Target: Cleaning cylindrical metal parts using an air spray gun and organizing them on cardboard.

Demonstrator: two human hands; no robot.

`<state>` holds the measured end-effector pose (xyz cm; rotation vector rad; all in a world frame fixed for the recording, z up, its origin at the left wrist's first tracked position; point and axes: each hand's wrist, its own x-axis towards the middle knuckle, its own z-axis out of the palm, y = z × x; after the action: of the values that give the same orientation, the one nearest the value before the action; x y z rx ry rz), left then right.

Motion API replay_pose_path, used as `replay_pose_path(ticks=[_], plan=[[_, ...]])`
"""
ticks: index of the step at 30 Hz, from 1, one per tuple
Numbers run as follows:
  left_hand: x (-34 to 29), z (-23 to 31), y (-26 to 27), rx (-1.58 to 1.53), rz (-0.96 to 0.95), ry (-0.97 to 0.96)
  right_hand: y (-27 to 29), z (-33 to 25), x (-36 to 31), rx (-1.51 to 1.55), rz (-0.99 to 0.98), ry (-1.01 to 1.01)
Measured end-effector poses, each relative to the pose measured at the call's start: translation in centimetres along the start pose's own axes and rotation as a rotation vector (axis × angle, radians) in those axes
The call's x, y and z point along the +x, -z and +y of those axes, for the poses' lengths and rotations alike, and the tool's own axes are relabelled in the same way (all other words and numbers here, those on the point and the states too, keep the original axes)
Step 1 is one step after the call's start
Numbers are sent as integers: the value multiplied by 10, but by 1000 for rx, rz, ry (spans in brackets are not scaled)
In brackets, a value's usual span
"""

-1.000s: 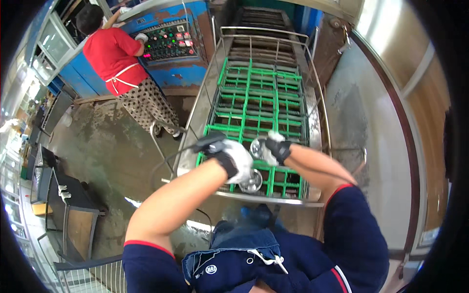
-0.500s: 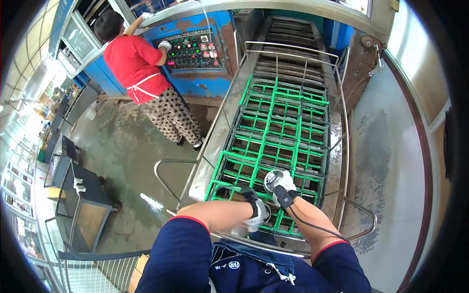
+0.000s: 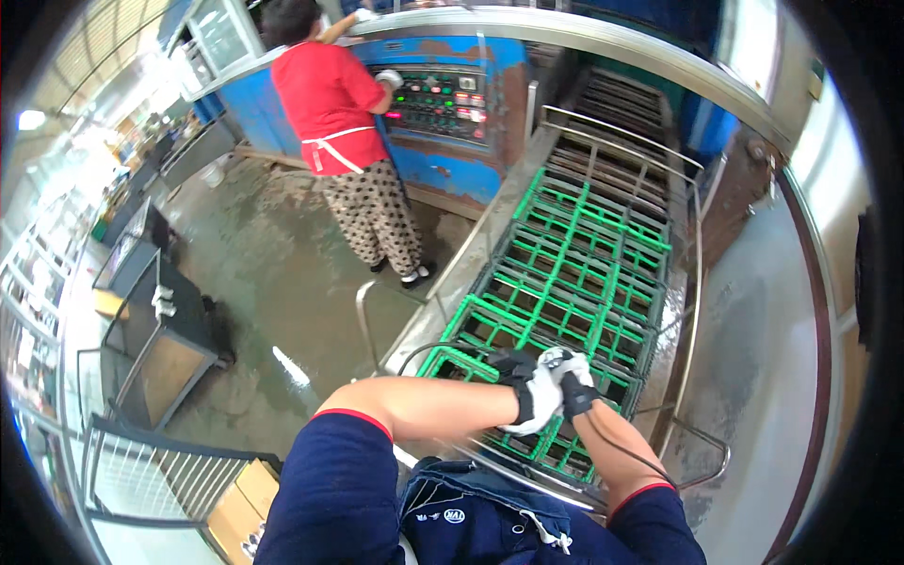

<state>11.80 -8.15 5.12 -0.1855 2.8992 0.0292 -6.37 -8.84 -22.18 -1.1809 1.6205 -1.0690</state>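
Note:
My left hand [image 3: 537,400] and my right hand [image 3: 573,370], both in white gloves with dark straps at the wrists, meet over the near part of a green-coated wire rack [image 3: 561,259]. The right hand's fingers are curled in around something small and pale that I cannot make out. Against it lies the left hand, its fingers mostly hidden. A dark cable [image 3: 626,443] runs along my right forearm. The rack, made up of several grid sections of green and dark bars, rests on a slatted conveyor bed.
A metal guard rail [image 3: 699,245] borders the conveyor. Ahead on the left, a person in a red top [image 3: 330,94] stands with a gloved hand at a control panel [image 3: 438,104] on a blue machine. Dark carts [image 3: 174,377] and a barred cart [image 3: 169,471] stand at left.
My left hand has moved right and up to meet my right hand. The round silvery thing at the right hand no longer shows clearly. The view has shifted, moving the scene rightward.

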Motion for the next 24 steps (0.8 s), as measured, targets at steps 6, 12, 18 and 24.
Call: replay_pose_path(ticks=[6,12,18,24], plan=[[-128,-4,138,-335,331,353,6,-164,-1,-698,-178,338],[-272,26,155,-296,949,364,50,-339,-86,-606,-24,729],[-426,91,95,-197,927,696,-43,-550,-232,-918,102,656],[-536,176,-9,-106,835,1099,-197,-576,-310,-748,-269,543]])
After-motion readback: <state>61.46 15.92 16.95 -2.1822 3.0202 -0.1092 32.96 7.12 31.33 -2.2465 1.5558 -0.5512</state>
